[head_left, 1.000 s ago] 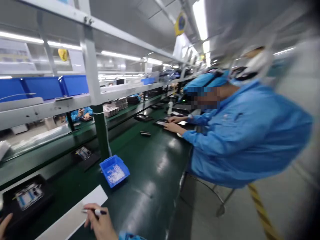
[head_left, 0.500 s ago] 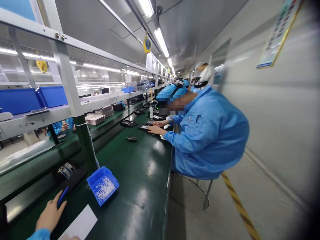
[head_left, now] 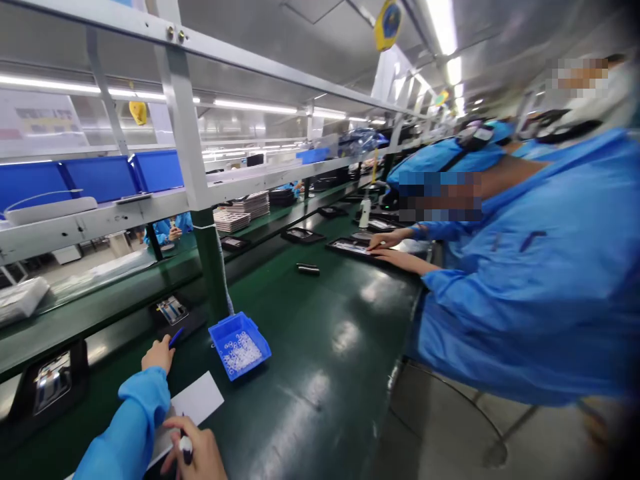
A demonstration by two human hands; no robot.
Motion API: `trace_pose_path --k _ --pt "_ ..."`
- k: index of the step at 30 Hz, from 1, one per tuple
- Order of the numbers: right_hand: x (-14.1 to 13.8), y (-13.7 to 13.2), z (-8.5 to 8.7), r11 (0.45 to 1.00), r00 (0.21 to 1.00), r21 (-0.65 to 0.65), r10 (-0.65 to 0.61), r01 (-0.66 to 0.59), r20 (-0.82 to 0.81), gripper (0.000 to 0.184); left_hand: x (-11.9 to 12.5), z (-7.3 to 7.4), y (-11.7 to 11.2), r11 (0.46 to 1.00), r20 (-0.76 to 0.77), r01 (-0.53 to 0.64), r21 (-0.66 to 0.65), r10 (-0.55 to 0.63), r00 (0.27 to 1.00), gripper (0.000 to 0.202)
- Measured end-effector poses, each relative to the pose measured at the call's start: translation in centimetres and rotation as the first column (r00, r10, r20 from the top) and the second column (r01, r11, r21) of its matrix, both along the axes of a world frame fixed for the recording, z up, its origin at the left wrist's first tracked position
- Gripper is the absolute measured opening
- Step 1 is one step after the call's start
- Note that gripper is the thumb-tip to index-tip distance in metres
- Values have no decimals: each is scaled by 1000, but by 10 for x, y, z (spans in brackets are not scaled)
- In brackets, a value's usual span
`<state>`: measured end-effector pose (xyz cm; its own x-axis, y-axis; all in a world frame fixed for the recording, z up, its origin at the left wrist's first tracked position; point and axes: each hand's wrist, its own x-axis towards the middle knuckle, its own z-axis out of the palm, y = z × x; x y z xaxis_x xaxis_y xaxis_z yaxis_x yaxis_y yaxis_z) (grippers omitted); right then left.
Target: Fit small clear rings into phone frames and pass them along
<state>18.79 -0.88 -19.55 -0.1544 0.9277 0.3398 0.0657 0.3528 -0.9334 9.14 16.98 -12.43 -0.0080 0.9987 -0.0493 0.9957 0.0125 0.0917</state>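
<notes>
My left hand (head_left: pixel 159 354) reaches out at the lower left, its fingers closed on a slim blue stick (head_left: pixel 176 337). Just beyond the stick lies a black tray (head_left: pixel 195 323) holding an open phone-like device (head_left: pixel 171 310). At the bottom edge my right hand (head_left: pixel 203 453) has its fingers curled around a dark pen-like tool with a white end (head_left: pixel 186 448). Under and beside this hand is a white sheet (head_left: pixel 203 398), partly hidden by my hand and sleeve. A blue bin (head_left: pixel 240 347) with many small clear rings stands to the right of my left hand.
Another black tray with a device (head_left: pixel 54 381) lies at far left. A shelf post (head_left: pixel 213 267) rises behind the bin. A co-worker in blue (head_left: pixel 520 267) sits at right, both hands on a tray (head_left: pixel 345 247). A small black object (head_left: pixel 307 269) lies on the green bench.
My view has shifted, bringing the bench and co-worker nearer. The left hand is closer to the black tray. The right hand with the pen-like tool has come into fuller view.
</notes>
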Motion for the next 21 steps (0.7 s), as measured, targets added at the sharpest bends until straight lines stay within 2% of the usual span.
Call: trace_pose_path --k 6,8,10,13,15,18,20,21 --pt "10 -10 22 995 992 -87 -65 56 -107 52 -30 35 -20 996 67 0 90 -6 998 31" --pt "11 -11 25 992 982 -99 -98 82 -163 50 -48 47 -39 990 106 12 140 -27 994 32" --pt "11 -10 25 985 957 -127 -144 115 -251 49 -66 57 -71 983 147 23 180 -50 988 31" --pt "12 -6 21 971 924 -194 -200 142 -325 51 -90 64 -142 976 197 22 218 -66 978 30" --pt "14 -4 19 959 905 -237 -237 158 -354 53 -104 59 -201 954 254 38 297 -118 960 30" --pt "18 -2 18 939 878 -298 -284 173 -385 56 -121 36 -297 923 286 50 382 -169 943 24" --pt "20 -2 19 931 872 -325 -292 165 -393 55 -128 12 -359 926 269 52 373 -161 950 19" --pt "20 -3 20 932 875 -327 -286 159 -391 54 -129 -1 -387 944 261 29 327 -120 958 19"
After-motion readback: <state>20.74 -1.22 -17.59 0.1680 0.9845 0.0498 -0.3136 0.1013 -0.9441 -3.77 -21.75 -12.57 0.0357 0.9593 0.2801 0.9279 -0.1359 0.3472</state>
